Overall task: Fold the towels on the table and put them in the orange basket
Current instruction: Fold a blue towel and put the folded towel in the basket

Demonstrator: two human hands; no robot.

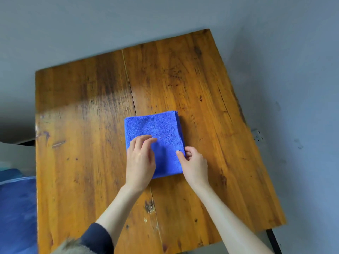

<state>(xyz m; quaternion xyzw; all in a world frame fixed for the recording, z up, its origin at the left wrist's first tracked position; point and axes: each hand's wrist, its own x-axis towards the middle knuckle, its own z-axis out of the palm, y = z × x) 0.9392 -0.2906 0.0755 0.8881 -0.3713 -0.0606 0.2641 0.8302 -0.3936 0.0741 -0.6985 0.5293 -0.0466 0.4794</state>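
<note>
left hand [140, 158] lies on the towel [156, 136], palm down over its 7 o'clock part, fingers a bit bent and resting on the cloth, not gripping anything. right hand [192, 162] is at the towel's 4 o'clock edge, thumb on top and fingers curled under the layers, so it's pinching that edge. the two hands are apart, with a strip of blue between them.

towel is blue, folded into a thick squarish pad, stacked layers showing along the 3 o'clock side. it sits flat on the bench [91, 107], about the middle and a touch toward 3 o'clock, right beside the seam between the two planks.

bench is orange-brown wood, scuffed, with dark marks and a glare patch at 10 o'clock. dark sleeve [99, 237] on the left arm, right forearm bare. off the bench at 8 o'clock there's some blue fabric [16, 208], too blurry to say what. grey wall all round, socket [258, 135] at 3 o'clock.
</note>
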